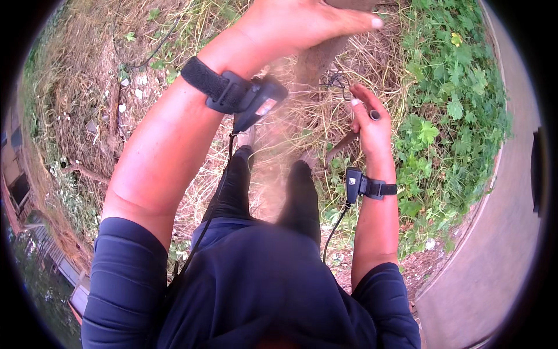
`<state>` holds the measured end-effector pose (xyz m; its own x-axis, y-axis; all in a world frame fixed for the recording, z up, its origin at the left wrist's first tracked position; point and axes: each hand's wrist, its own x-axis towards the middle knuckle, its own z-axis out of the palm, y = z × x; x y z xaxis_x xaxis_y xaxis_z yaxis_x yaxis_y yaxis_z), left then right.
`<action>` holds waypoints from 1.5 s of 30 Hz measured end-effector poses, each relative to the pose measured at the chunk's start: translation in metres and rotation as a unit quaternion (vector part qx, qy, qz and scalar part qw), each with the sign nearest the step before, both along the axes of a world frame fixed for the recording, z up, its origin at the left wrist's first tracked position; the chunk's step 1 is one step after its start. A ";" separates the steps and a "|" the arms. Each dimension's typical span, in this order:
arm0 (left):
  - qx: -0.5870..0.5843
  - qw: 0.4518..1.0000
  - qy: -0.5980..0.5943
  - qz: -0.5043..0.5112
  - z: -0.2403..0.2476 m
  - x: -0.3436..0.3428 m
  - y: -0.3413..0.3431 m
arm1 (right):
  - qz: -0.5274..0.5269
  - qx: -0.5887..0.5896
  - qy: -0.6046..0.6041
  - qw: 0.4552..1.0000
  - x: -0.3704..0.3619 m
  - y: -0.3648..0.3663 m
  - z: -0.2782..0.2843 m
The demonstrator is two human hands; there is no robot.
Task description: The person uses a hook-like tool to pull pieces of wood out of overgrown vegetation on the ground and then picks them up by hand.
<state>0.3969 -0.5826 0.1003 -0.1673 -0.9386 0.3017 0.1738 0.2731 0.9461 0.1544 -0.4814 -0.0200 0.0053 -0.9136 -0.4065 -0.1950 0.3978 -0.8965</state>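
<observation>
At the top, my left hand [308,26] is against a brown trunk [318,59]. Its thumb stretches across the near side, and the trunk shows above the thumb too. The other fingers are hidden or cut off by the upper edge. Lower and to the right, my right hand [372,125] is closed around a tool with a hollow round handle end. A brown, sickle-like blade [342,145] slants from below this hand toward my foot. Thin dark twigs [337,81] lie by the right fingertips. Both wrists wear black straps with small cabled devices.
Dry grass [267,116] covers the ground around my feet and legs [302,192]. Leafy green plants [447,99] grow on the right, beside a grey paved strip [488,256]. A thin dark cable or vine [142,64] and a branch [87,171] lie at left.
</observation>
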 end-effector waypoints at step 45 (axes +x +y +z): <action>0.816 0.512 0.199 -0.179 -0.189 0.071 0.291 | 0.455 0.070 0.017 0.888 0.095 0.059 -0.070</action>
<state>0.4680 -0.2920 -0.0886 -0.6478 0.0734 -0.7583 0.2045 -0.9421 -0.2659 0.2490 -0.4226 -0.0899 0.7005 -0.4780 -0.5300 -0.5191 0.1683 -0.8380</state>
